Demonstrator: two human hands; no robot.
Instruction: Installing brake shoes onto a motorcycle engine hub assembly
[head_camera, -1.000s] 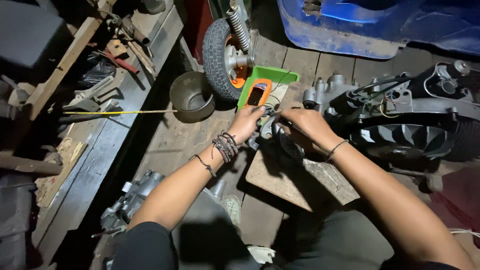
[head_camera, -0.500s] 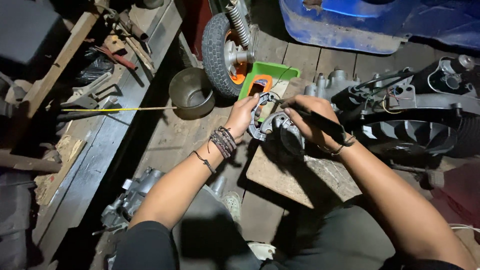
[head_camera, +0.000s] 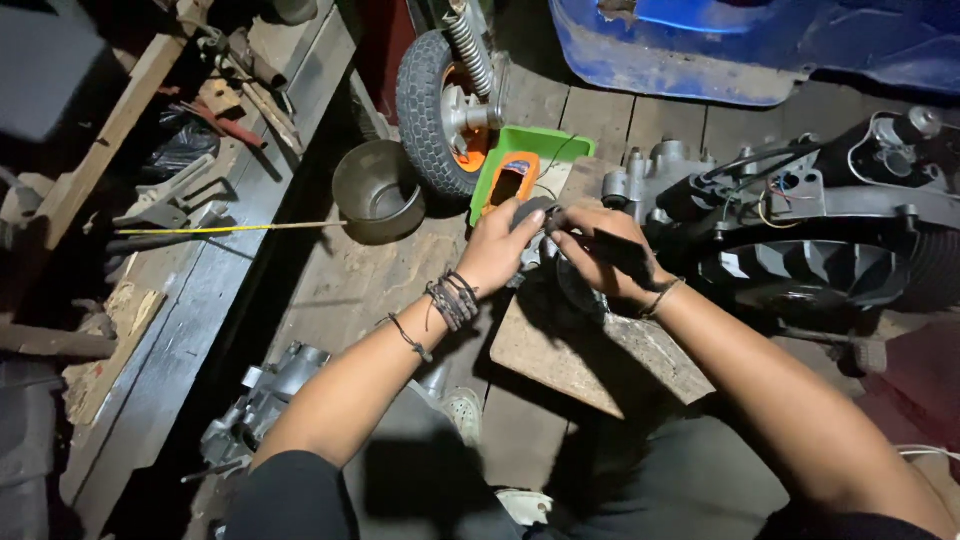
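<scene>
I take the biggest things first. A dark engine block with a finned fan housing (head_camera: 800, 265) lies on the plank floor (head_camera: 360, 280) to the right of my hands, with a blue hull-like body (head_camera: 720, 50) behind it. Ahead and slightly left stands a small tyred wheel with an orange hub (head_camera: 440, 100), a round metal bowl (head_camera: 378, 192) just beside it. Between wheel and hands sits a green tray (head_camera: 540, 145) carrying an orange-cased meter (head_camera: 512, 180).

Under my hands is a rough flat slab (head_camera: 590, 355), tilted across the floorboards, its long edge running from near-left to far-right.

The piece being worked, a small dark metal part (head_camera: 560, 280), rests on the far end of that slab, directly below both hands, close against the engine's left side. Much of it is in shadow, so I cannot tell its exact shape or its axis.

My left hand (head_camera: 500, 250), with cord bracelets at the wrist, curls in from the left, fingertips pressed to the part's upper edge. My right hand (head_camera: 605, 255) comes from the right, fingers closed around the top of the same part. The fingertips of the two hands nearly meet above it; both are equally near.
</scene>
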